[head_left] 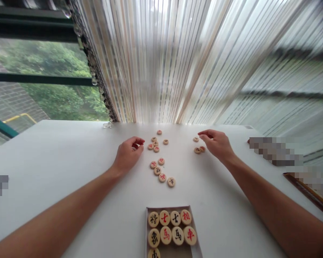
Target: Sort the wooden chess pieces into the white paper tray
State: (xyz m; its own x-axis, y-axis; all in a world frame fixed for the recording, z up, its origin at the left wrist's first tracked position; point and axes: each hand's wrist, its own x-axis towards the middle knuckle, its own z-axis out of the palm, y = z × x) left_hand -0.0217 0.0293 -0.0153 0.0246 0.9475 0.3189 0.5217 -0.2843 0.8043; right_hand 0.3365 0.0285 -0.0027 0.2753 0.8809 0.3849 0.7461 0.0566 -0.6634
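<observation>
Several round wooden xiangqi pieces with red or black characters lie scattered on the white table. My left hand (129,152) is just left of the far cluster, nearest a red-marked piece (150,146). Its fingers are loosely curled, with a gap to the thumb and nothing visible between them. Over on the right, my right hand (216,143) hovers beside a piece (195,139), thumb and index finger slightly apart. Two more pieces, one black-marked (197,150), touch each other below that hand. Close to me, an open box (146,229) holds rows of larger-looking pieces, characters up.
A nearer group of pieces, including a black-marked one (171,182), lies between the hands and the box. The white table (97,208) ends at a string curtain (156,71) and a window. At the right edge is a brown-edged object (307,193), partly blurred out.
</observation>
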